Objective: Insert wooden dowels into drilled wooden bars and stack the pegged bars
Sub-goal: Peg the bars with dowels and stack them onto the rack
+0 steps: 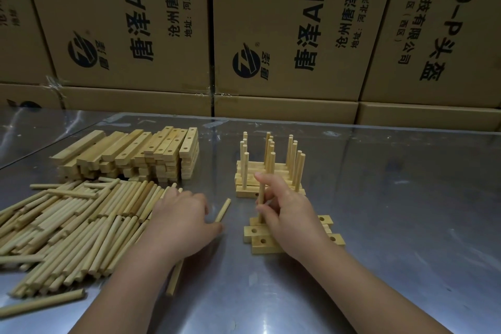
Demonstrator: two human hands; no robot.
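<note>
Right hand (287, 214) fingers clamped on an upright dowel (261, 194) standing in drilled bars (257, 248) at the middle of the counter (393, 198), just in front of the pegged stack (268, 171). Left hand (184, 217) fingers relaxed, one tip touching a loose dowel (223, 210). Printed on cartons (135, 22) beyond the far edge: "唐泽AH4".

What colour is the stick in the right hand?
The dowel is pale tan wood; the head view shows it.

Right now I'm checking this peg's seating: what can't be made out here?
Head view:
Lower end of the upright pale wooden dowel and its hole: hidden by the right hand gripping it.
Whether the left hand grips the single loose wooden dowel beside it: contact hidden under the hand.
Heap of loose round wooden dowels: cut by the left edge.
</note>
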